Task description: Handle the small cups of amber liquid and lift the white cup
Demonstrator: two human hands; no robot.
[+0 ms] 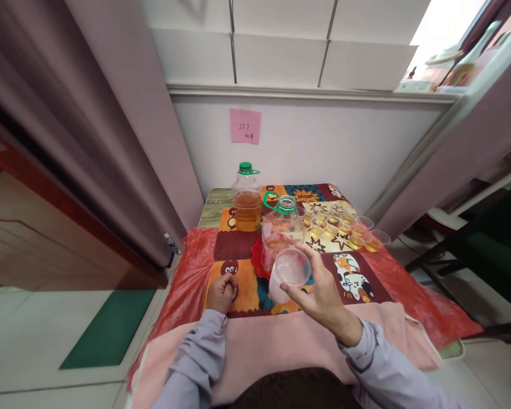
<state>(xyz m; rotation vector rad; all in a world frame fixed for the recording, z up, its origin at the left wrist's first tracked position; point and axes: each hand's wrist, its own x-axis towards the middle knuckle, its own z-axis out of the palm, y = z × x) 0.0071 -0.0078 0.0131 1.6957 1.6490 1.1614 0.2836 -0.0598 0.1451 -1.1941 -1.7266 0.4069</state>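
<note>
My right hand (323, 298) holds an empty clear plastic cup (287, 274) tilted toward me, above the table's near middle. My left hand (222, 292) rests as a closed fist on the patterned cloth (242, 289), holding nothing. Just beyond the cup stands an open clear jug (282, 230) with a green neck ring and a little amber liquid, on a red tray (256, 258). A capped bottle (247, 199) with a green lid, half full of amber liquid, stands at the far left.
Several small clear cups (344, 226) with amber liquid sit in rows at the far right of the table. A pink towel (272, 346) covers the near edge. A pink note (244, 125) is stuck on the wall. A grey curtain (89, 125) hangs to the left.
</note>
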